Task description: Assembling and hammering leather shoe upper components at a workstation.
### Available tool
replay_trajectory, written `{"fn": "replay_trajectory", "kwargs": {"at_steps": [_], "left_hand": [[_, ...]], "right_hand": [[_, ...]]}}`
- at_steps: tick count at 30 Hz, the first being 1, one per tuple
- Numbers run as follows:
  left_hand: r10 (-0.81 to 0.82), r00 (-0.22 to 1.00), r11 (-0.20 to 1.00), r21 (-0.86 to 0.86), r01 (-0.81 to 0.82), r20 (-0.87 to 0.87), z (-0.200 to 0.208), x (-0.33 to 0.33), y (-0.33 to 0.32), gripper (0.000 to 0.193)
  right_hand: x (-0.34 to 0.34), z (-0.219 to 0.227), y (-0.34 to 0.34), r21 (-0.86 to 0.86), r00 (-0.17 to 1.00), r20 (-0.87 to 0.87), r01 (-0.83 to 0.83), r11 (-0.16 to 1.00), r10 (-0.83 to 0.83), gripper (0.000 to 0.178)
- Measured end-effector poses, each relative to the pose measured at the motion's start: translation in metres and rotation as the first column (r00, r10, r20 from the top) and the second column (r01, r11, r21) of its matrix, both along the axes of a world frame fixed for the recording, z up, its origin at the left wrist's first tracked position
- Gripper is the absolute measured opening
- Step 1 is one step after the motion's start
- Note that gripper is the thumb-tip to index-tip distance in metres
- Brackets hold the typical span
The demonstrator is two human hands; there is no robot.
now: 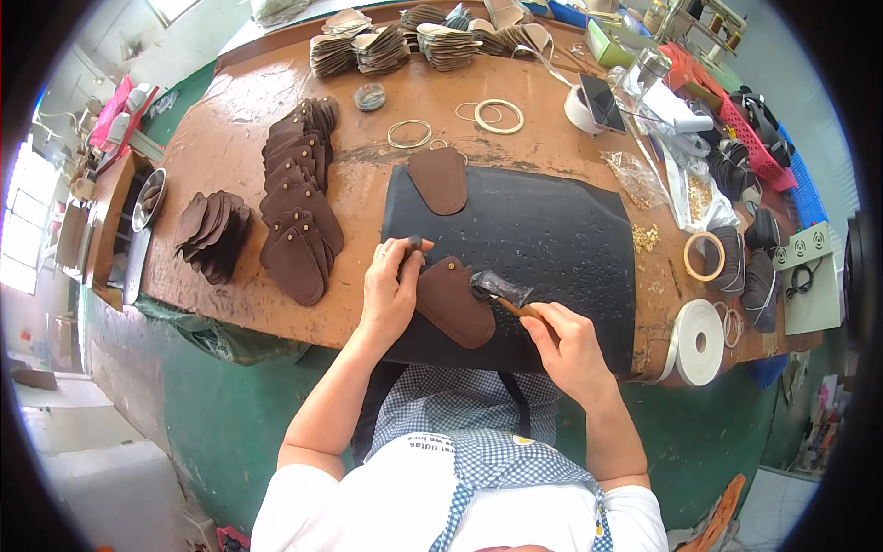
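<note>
"progress looked partial, didn't it?"

"seemed so. one brown leather piece (460,313) lay on the black mat (561,230) between the hands, a brass stud (452,267) already showing near its upper end. whether that stud was fully fastened, i couldn't tell."

"and the fingers?"

"the left hand (391,290) had its fingers closed around a dark-topped tool (414,243), just beside the piece. the right hand (568,345) gripped the wooden handle of a hammer (504,289) — its head hung over the piece's right edge."

"what counted as done?"

"probably the long overlapping row (299,202) on the left; brass studs showed on many of those."

"and what remained?"

"perhaps the smaller stack (213,235) farther left and the second piece (437,181) across the mat's far edge — i made out no studs on either. loose brass bits (646,239) lay right of the mat."
</note>
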State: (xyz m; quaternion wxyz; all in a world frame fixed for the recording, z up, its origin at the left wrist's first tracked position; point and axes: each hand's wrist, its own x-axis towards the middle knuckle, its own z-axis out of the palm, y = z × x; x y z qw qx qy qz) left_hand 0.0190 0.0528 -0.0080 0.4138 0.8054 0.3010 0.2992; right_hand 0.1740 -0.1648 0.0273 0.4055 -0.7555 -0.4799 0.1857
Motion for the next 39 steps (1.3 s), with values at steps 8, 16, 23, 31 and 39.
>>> {"fn": "replay_trajectory", "kwargs": {"at_steps": [8,16,23,31,39], "left_hand": [[0.011,0.999,1.0,0.018,-0.012,0.053,-0.007,0.005,0.007,0.01],[-0.167,0.973,0.973,0.135,0.188,-0.157,-0.007,0.015,0.008,0.013],[-0.175,0.973,0.968,0.153,0.197,-0.148,-0.014,0.019,0.013,0.01],[-0.125,0.986,0.957,0.248,0.15,-0.115,-0.019,0.02,0.004,0.011],[-0.064,0.996,0.955,0.286,0.079,-0.063,-0.025,0.019,0.001,0.01]], "right_hand": [[0.003,-0.002,0.001,0.025,1.0,0.016,-0.01,1.0,0.009,0.021],[0.003,0.004,0.001,-0.015,1.0,-0.011,-0.011,1.0,0.011,0.021],[0.002,0.006,0.001,-0.048,0.999,-0.043,-0.01,0.999,0.008,0.022],[0.004,0.006,0.002,-0.039,1.0,-0.007,-0.024,0.999,0.024,0.021],[0.005,0.006,0.003,-0.039,1.0,0.002,-0.027,0.999,0.027,0.02]]}}
